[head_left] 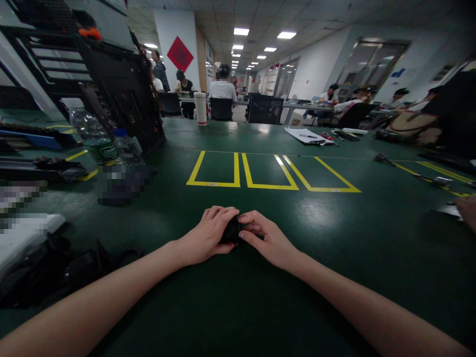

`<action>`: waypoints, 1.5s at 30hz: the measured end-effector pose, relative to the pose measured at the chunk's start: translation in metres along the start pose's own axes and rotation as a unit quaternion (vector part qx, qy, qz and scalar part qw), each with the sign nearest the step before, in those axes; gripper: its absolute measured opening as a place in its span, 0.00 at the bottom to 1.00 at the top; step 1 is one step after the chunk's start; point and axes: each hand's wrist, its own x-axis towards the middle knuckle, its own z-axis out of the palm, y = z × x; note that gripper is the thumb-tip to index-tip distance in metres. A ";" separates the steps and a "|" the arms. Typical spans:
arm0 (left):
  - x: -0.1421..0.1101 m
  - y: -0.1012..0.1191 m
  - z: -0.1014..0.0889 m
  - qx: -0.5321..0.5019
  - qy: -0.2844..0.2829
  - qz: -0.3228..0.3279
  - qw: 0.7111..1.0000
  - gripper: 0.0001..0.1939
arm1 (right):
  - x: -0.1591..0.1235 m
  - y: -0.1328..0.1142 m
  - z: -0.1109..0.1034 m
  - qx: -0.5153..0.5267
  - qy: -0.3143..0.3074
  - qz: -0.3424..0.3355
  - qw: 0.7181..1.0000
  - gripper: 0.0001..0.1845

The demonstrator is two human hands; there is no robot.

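A small black cylindrical object [232,230] lies on its side on the dark green table [297,307], in front of me. My left hand [206,233] is wrapped around it from the left, with the fingers over the top and the thumb below. The fingertips and thumb of my right hand [268,239] close on its right end, where a thin rim shows. Much of the object is hidden behind my fingers, and its exact kind cannot be made out.
Yellow tape outlines [213,184] mark the table ahead. Bottles [128,148] and an open computer case [126,94] stand left, with dark gear [82,263] nearer. A clipboard [303,136] and a white cup [201,109] are farther back. Another person's hand [467,210] shows at right.
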 end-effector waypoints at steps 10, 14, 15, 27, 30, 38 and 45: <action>0.000 0.000 -0.001 -0.003 -0.009 -0.005 1.000 0.33 | 0.001 -0.009 -0.002 0.027 -0.011 0.044 0.999 0.15; -0.001 -0.004 0.005 -0.007 0.012 -0.002 1.000 0.34 | 0.000 -0.007 -0.002 0.014 -0.001 0.017 1.000 0.15; -0.001 -0.004 0.006 -0.006 0.015 -0.002 1.000 0.34 | 0.000 -0.007 -0.002 0.006 0.001 0.011 1.000 0.16; 0.001 0.003 -0.003 0.002 -0.013 -0.007 1.000 0.33 | 0.003 -0.005 -0.001 0.042 0.005 0.032 0.999 0.14; 0.000 0.003 -0.004 -0.003 -0.014 -0.005 1.000 0.33 | 0.002 -0.006 -0.001 0.045 -0.008 0.047 0.998 0.15; 0.000 -0.001 0.001 0.001 -0.003 0.003 1.000 0.33 | 0.001 -0.002 -0.001 0.026 -0.003 0.010 1.000 0.15; 0.000 0.000 0.000 -0.002 -0.004 -0.003 1.000 0.34 | 0.003 -0.004 0.000 0.078 0.000 0.052 0.996 0.13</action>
